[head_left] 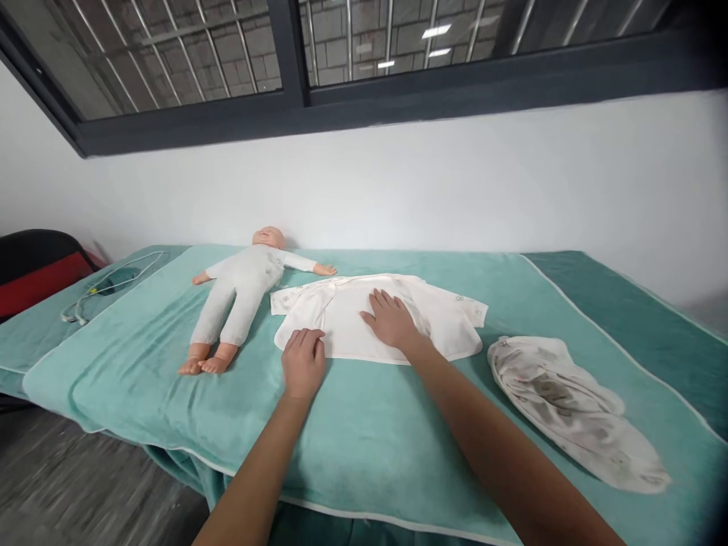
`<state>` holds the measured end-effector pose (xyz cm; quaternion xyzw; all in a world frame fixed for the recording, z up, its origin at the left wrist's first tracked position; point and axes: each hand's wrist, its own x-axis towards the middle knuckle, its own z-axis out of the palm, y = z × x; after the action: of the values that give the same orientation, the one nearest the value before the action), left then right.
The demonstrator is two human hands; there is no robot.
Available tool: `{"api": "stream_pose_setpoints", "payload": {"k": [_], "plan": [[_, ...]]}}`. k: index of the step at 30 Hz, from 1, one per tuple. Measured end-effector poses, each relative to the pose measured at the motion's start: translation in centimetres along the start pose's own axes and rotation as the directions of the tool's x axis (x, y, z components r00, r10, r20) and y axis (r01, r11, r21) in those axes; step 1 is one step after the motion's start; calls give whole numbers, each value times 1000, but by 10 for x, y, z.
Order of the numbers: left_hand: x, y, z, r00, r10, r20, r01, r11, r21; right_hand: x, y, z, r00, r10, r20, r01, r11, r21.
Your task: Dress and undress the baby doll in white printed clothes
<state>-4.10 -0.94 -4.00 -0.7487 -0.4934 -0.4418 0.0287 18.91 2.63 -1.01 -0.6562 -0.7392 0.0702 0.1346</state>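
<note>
A white baby shirt (pixel 353 322) lies spread on the green blanket, its sleeves stretched out to both sides. My right hand (pixel 391 318) rests flat on the middle of the shirt with its fingers spread. At the shirt's lower left edge, my left hand (pixel 304 360) is closed, fingers together and curled down on the cloth; the fingertips are partly hidden. Left of the shirt, a baby doll (pixel 243 280) in a white bodysuit lies on its back, arms out, with one hand near the shirt's left sleeve.
A crumpled white cloth bundle (pixel 574 409) with printed marks lies to the right. Green blankets (pixel 142 356) cover the table. A looped pale cord (pixel 85 303) lies at the far left, near a black and red chair (pixel 45 277). Behind stand a white wall (pixel 398 189) and a barred window.
</note>
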Motion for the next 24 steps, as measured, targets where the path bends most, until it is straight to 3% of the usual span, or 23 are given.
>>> {"api": "stream_pose_setpoints", "payload": {"k": [2, 4, 6, 8, 11, 13, 18, 24], "plan": [[0, 0, 1, 1000, -18, 9, 18, 1000, 0, -25, 1, -9, 998, -50, 39, 49, 998, 25], [0, -1, 1, 999, -32, 22, 32, 999, 12, -47, 4, -25, 979, -154, 136, 126, 973, 194], [0, -1, 1, 999, -25, 42, 24, 999, 21, -56, 11, -47, 958, -215, 191, 122, 904, 409], [0, 0, 0, 998, -7, 66, 6, 1000, 24, -53, 25, -66, 988, -142, 55, 101, 881, 462], [1, 2, -2, 997, -2, 84, 0, 1000, 27, -33, 48, -72, 986, 101, -132, -76, 980, 186], [1, 4, -4, 997, -8, 82, 5, 1000, 30, -22, 60, -59, 971, 174, -165, -166, 984, 61], [1, 5, -4, 998, -7, 57, 6, 1000, 11, -13, 72, -23, 977, 155, -144, -167, 983, -71], [-1, 4, -1, 998, -57, 25, 57, 998, -26, -15, 72, -23, 977, 146, -155, -179, 958, -225]]}}
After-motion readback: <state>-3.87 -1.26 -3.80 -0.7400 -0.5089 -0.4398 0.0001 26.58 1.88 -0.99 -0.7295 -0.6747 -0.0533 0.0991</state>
